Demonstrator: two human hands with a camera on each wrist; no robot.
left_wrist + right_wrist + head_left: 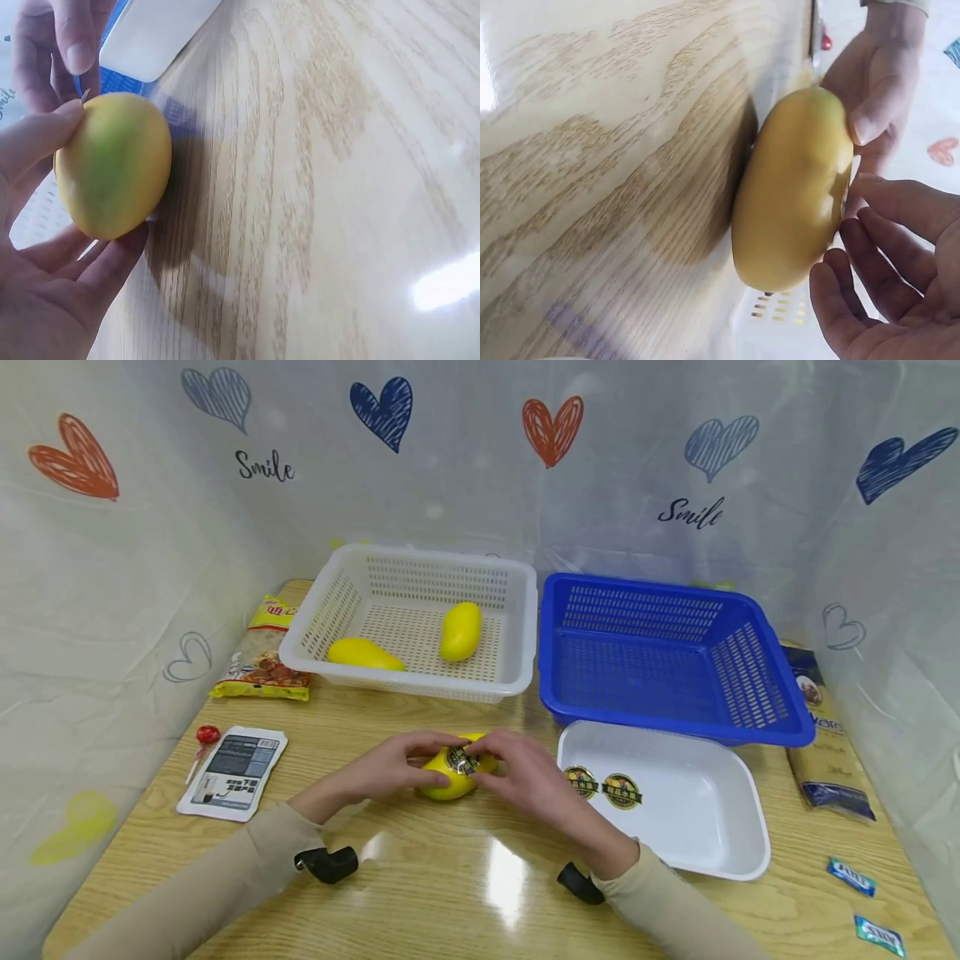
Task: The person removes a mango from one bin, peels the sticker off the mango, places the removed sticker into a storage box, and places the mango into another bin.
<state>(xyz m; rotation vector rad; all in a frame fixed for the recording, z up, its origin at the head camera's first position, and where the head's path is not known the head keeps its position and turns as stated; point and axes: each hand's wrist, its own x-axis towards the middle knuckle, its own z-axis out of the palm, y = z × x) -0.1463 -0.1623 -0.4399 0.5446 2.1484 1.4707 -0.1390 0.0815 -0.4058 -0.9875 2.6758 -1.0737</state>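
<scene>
While both hands meet at the table's near centre, these values apply:

Work item: mango (pixel 447 777), yellow with a green blush, resting on the wooden table (pixel 465 893) in front of the white basket (pixel 525 635).
Long axis: roughly left to right in the head view, parallel to the table's near edge.
Sticker: round dark sticker (pixel 461 761) on the mango's upper face, toward its right end.
Left hand (pixel 390 768): fingers and thumb curled round the mango's left end, steadying it; the left wrist view shows the thumb on top and fingers under the fruit (pixel 112 165).
Right hand (pixel 525 777): fingertips pinch at the sticker from the right; the right wrist view shows fingers curled just beside the fruit (pixel 791 191), contact there partly hidden.
Direction from hands: mango lies between them, right of the left palm, left of the right palm.
Nearer hand to sticker: right.
Sticker supply: 2 more round stickers (pixel 602 787) on the white tray (pixel 712 852), just right of the right hand.
Other mangoes: 2 (pixel 408 642) in the white basket, well apart from the hands.
Blue basket (pixel 675 727): behind the tray.
</scene>
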